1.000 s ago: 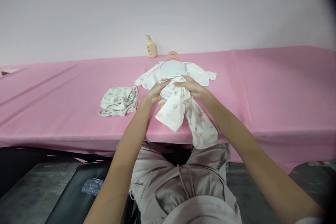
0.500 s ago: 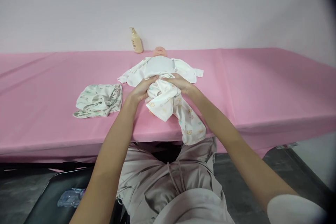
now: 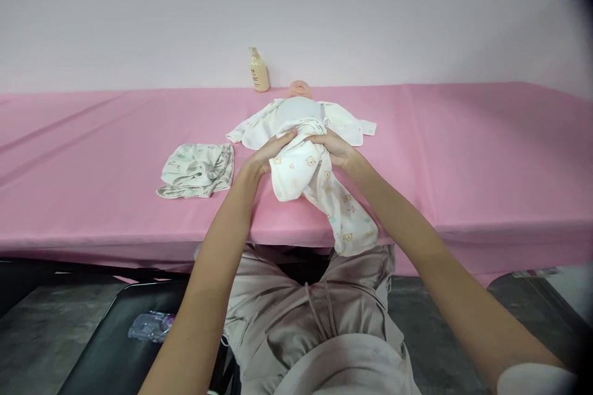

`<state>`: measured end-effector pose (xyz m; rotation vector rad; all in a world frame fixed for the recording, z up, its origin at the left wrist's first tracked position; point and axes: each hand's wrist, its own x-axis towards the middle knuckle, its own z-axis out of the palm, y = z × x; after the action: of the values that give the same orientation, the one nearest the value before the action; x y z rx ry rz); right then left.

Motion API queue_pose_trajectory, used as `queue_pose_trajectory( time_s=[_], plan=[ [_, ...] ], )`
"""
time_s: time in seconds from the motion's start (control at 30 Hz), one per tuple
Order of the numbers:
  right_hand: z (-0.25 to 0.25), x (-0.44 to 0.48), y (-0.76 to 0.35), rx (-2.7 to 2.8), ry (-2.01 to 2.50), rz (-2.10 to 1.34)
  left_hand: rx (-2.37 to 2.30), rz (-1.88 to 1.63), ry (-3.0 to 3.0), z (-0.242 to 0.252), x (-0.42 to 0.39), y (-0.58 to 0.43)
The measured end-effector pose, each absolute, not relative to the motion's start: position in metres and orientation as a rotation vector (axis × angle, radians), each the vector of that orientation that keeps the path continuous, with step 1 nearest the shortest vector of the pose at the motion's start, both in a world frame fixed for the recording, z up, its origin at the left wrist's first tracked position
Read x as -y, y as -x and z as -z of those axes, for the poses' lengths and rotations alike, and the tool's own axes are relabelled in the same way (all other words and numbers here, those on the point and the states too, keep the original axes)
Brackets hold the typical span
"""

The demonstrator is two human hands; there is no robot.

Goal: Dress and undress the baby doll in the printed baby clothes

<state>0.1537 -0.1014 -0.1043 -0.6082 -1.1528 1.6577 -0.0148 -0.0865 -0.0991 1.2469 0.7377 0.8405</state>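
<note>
A baby doll [image 3: 300,88] lies on its back with its head towards the wall. Spread under and around its arms is a white baby jacket [image 3: 252,134], and its torso shows pale grey-white. Both my hands grip a pair of white baby pants [image 3: 348,213] with a bear print, bunched over the doll's lower body. My left hand [image 3: 271,154] is closed on the left side of the gathered fabric, thumb on top. On the opposite side my right hand [image 3: 334,147] is closed round the bunch. One leg of the pants hangs towards the table's front edge. The doll's legs are hidden.
A folded patterned baby garment [image 3: 197,171] lies to the left on the pink tablecloth [image 3: 83,185]. Near the wall stands a pump bottle [image 3: 259,72]. Below the table, a black chair [image 3: 115,345] at left holds a clear plastic item [image 3: 151,326].
The view has shifted, so everything sits further right. The gathered top of the pants reaches higher against the doll's torso, and the loose flap in front hangs differently. Both hands keep their grip.
</note>
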Motion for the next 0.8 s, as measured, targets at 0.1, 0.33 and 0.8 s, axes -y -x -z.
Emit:
queue_pose_trajectory(
  time_s=[0.1, 0.33, 0.8],
  plan=[
    [0.102, 0.102, -0.15, 1.105, 0.675, -1.57, -0.78, -0.694, -1.318, 0.098, 0.084, 0.022],
    [0.101, 0.11, -0.157, 1.428, 0.77, -1.55, -0.55, -0.998, -1.213, 0.106, 0.079, 0.025],
    [0.099, 0.11, -0.144, 1.1, 0.569, -1.712, -0.683, -0.911, -1.403, 0.122, 0.062, 0.028]
  ],
)
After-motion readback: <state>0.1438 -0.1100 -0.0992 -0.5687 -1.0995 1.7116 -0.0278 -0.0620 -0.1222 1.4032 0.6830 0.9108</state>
